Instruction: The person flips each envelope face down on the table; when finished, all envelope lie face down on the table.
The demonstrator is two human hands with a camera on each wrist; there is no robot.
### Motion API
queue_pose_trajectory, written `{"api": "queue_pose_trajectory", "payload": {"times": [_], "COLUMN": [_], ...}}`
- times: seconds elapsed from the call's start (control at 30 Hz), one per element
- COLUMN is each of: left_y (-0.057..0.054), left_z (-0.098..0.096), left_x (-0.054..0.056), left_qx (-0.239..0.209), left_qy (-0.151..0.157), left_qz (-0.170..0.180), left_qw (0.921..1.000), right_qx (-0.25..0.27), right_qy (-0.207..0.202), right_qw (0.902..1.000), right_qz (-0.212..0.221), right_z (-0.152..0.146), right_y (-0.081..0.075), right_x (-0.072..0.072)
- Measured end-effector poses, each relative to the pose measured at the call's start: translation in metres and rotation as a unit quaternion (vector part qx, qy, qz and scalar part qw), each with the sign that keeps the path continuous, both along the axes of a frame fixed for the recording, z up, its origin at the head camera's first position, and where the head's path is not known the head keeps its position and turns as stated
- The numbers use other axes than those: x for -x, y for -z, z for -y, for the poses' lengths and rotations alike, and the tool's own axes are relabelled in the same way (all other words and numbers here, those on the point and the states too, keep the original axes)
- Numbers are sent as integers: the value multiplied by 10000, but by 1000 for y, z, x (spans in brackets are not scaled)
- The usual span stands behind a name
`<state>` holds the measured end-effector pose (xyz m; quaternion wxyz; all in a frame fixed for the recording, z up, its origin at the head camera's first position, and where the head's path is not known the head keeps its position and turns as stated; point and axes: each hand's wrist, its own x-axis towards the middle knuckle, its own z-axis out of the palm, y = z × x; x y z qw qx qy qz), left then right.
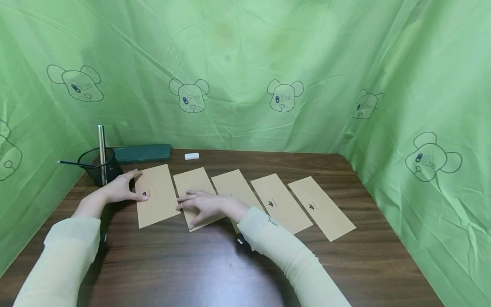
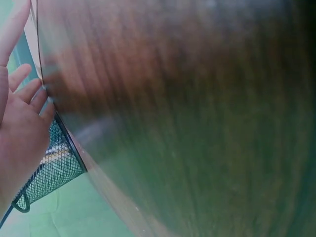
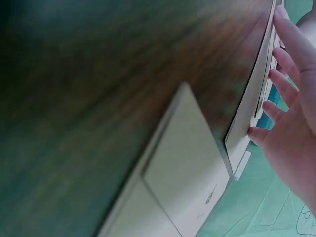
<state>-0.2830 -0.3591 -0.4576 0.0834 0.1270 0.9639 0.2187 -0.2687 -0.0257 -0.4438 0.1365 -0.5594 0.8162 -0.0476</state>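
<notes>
Flat tan kraft-paper pieces, like envelopes or thin notebooks, lie fanned in a row on the table, some showing a small dark crown-like mark. My left hand (image 1: 122, 186) is at the left side of the leftmost paper piece (image 1: 157, 204), with the thumb over its face near the mark and the fingers at its upper left edge. My right hand (image 1: 205, 206) rests spread over the second paper piece (image 1: 195, 181), its fingers reaching towards that piece's left edge. The right forearm partly covers the third paper piece (image 1: 234, 185). In the right wrist view the right hand's fingers (image 3: 284, 89) look nearly straight.
A black mesh pen holder (image 1: 103, 170) with a metallic stick and a dark pen stands just beyond the left hand. Behind are a dark green case (image 1: 143, 153) and a white eraser-like block (image 1: 192, 156). Further papers (image 1: 281, 202) lie rightward. Green curtains (image 1: 238, 51) enclose the table.
</notes>
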Motion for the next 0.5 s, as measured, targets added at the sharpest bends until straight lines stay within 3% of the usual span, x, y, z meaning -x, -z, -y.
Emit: {"api": "queue_pose_trajectory", "payload": {"times": [0.23, 0.5], "left_y": [-4, -2], "left_z": [0, 1], "left_x": [1, 1], "left_qx": [12, 33], "left_qy": [47, 2], "left_qz": [-76, -199], "left_qw": [10000, 9998], "right_qx": [-58, -181], "right_qy": [-38, -12], "right_qw": [9999, 9998], "right_qz": [-113, 65], "right_z": [-2, -5], "right_y": [-1, -4], "right_x": [0, -3]}}
